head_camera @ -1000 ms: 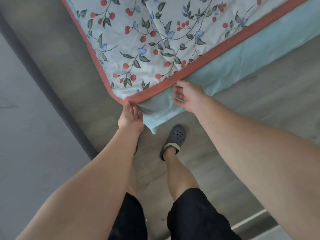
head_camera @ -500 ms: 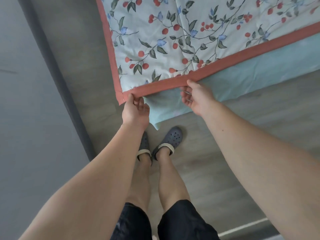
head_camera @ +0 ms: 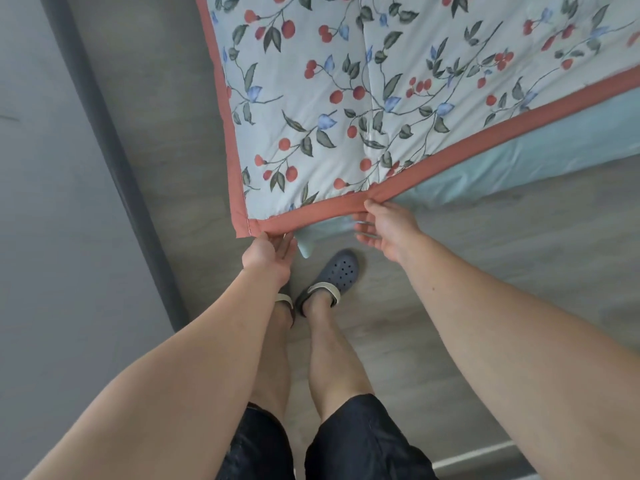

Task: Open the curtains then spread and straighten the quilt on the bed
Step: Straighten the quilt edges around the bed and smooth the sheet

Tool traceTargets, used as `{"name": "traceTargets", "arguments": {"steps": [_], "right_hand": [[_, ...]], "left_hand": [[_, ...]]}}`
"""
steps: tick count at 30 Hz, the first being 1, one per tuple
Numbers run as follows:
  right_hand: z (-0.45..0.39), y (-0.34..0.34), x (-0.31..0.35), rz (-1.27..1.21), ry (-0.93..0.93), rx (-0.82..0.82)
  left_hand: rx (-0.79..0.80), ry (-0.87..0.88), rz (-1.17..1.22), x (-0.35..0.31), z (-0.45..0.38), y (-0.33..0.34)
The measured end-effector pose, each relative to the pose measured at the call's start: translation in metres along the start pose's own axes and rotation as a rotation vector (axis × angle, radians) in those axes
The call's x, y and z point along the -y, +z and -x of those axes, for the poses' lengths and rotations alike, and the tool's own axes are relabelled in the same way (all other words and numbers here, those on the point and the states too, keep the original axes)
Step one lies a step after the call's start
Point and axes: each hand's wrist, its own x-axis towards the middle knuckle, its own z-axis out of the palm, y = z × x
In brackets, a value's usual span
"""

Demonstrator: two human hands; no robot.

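Hands (head_camera: 268,252) (head_camera: 384,226) pinch quilt (head_camera: 346,98) border (head_camera: 311,214), each grip closed.

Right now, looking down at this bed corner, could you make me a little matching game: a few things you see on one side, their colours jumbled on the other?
Things:
1. quilt border
2. bed sheet
3. clog
4. shorts

Colours:
A. pale aqua
B. black
C. terracotta red
D. slate blue-grey

Pairs: 1-C, 2-A, 3-D, 4-B

The left hand and right hand both grip that border.
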Motion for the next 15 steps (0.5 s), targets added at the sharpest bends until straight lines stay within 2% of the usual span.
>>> {"name": "traceTargets", "arguments": {"steps": [5,8,11,15], "right_hand": [[0.015,-0.026,0.025,-0.087,0.044,0.013],[0.012,-0.062,0.047,-0.184,0.046,-0.008],[0.000,-0.100,0.074,-0.287,0.017,-0.024],[-0.022,-0.147,0.110,-0.353,-0.013,-0.004]], "left_hand": [[0.082,-0.174,-0.039,0.016,0.030,0.018],[0.194,-0.229,-0.109,0.042,0.059,0.054],[0.304,-0.242,-0.153,0.071,0.075,0.095],[0.349,-0.220,-0.112,0.097,0.082,0.151]]}}
